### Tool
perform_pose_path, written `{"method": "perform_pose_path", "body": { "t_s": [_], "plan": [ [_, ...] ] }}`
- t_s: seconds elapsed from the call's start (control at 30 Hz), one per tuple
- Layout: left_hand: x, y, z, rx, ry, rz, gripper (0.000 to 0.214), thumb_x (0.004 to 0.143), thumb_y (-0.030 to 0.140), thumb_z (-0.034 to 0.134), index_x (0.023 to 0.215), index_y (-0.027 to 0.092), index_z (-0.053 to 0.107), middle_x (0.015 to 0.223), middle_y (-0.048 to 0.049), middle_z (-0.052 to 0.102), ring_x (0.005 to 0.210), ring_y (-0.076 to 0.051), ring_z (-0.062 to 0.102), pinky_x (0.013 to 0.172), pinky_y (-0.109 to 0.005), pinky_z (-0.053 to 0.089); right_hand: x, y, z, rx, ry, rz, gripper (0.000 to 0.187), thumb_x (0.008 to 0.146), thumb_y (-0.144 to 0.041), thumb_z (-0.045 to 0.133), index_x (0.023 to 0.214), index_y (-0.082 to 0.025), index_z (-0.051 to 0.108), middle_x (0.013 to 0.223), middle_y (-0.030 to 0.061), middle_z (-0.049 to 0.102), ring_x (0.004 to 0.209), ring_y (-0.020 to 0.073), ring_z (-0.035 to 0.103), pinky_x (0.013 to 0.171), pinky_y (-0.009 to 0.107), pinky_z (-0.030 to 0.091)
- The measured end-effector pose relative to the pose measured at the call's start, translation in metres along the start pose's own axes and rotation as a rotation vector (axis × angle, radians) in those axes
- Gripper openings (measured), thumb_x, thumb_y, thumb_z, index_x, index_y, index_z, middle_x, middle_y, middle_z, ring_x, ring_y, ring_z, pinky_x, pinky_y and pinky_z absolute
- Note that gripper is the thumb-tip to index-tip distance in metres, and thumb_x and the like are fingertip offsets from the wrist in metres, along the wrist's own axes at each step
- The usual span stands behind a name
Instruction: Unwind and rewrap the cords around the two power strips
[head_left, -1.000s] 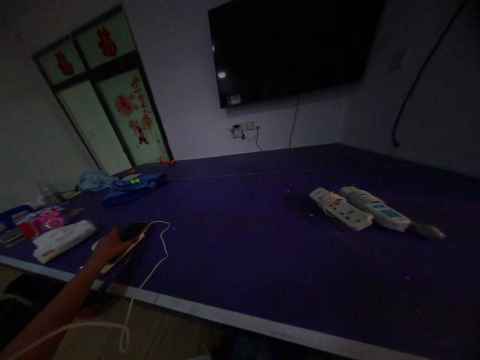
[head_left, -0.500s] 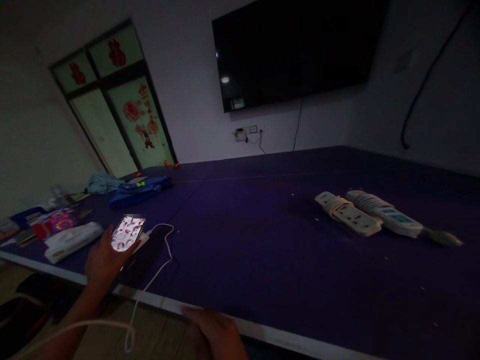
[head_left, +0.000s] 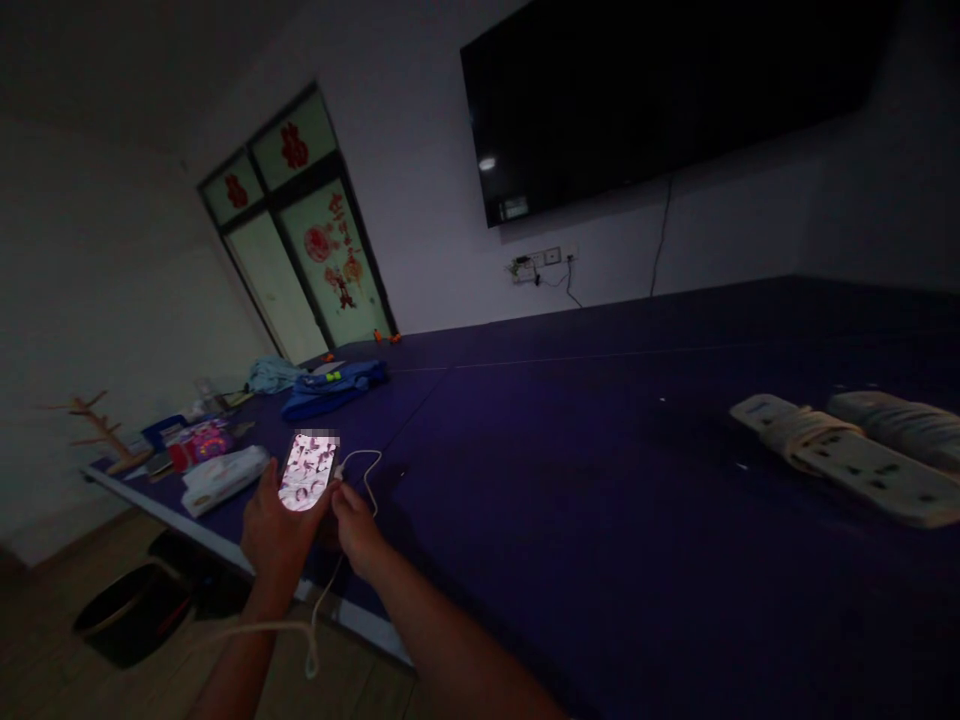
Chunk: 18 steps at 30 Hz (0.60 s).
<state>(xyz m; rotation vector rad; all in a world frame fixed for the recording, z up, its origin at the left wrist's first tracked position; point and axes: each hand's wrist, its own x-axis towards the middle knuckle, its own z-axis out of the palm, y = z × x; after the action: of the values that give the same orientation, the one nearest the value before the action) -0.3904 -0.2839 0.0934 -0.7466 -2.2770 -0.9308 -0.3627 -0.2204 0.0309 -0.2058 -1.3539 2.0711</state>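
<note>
My left hand [head_left: 274,530] is closed around a phone [head_left: 309,472] with a lit, patterned screen, tilted up above the table's near edge. My right hand [head_left: 356,525] is at the phone's lower right side, its fingers closed round a small white charger [head_left: 339,473]. Most of that charger is hidden by the fingers. From it a white cable [head_left: 367,455] loops over the purple tabletop [head_left: 540,480], then hangs down past the table edge.
Left of the phone lie a white tissue pack [head_left: 225,480], a pink-and-red package [head_left: 202,443] and blue clothing [head_left: 330,390]. A wooden branch stand [head_left: 101,430] is at the table's far left end. Power strips [head_left: 847,455] wrapped in cord lie right. A black bin [head_left: 135,610] stands below.
My right hand has moved from the table's front edge to the charger beside the phone. The view has turned left, bringing in the wooden stand and the bin. My left hand still holds the phone.
</note>
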Motion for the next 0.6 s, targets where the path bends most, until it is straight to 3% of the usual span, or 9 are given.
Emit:
{"method": "perform_pose_path", "body": {
  "t_s": [0.17,0.27,0.37,0.6],
  "plan": [
    [-0.004,-0.007,0.013,-0.073,0.052,-0.041,0.091,0.061,0.057,0.067,0.136,0.014,0.037,0.118,-0.0183,0.059,0.111,-0.038,0.053,0.089,-0.049,0.041,-0.011,-0.005,0.0,0.327,-0.085,0.192,0.035,0.088,-0.025,0.041,0.122,-0.029,0.048,0.098,0.002,0.064,0.067,0.0146,0.062,0.055,0.034,0.055],
    [-0.008,-0.006,0.018,-0.096,0.044,-0.045,0.095,0.059,0.057,0.069,0.136,0.011,0.036,0.12,-0.0206,0.057,0.112,-0.039,0.051,0.091,-0.051,0.04,-0.012,-0.006,-0.001,0.338,-0.04,0.216,0.048,0.077,-0.006,0.041,0.119,-0.028,0.05,0.095,0.0006,0.063,0.067,0.0118,0.061,0.054,0.027,0.054],
    [-0.008,-0.008,0.016,-0.183,0.019,-0.043,0.096,0.057,0.056,0.07,0.136,0.011,0.037,0.12,-0.0209,0.057,0.109,-0.037,0.054,0.09,-0.051,0.042,-0.011,-0.004,-0.001,0.313,0.032,0.233,0.053,0.074,0.0,0.037,0.119,-0.025,0.05,0.092,0.0006,0.062,0.068,0.0103,0.061,0.055,0.024,0.054],
    [-0.014,-0.043,0.009,-0.815,-0.099,-0.192,0.069,0.069,0.051,0.062,0.128,0.017,0.048,0.123,-0.0149,0.057,0.111,-0.031,0.056,0.09,-0.045,0.047,-0.009,0.002,-0.004,0.309,-0.076,0.204,0.048,0.081,-0.009,0.043,0.125,-0.028,0.048,0.1,0.0037,0.065,0.071,0.0148,0.065,0.056,0.032,0.056]
  ]
}}
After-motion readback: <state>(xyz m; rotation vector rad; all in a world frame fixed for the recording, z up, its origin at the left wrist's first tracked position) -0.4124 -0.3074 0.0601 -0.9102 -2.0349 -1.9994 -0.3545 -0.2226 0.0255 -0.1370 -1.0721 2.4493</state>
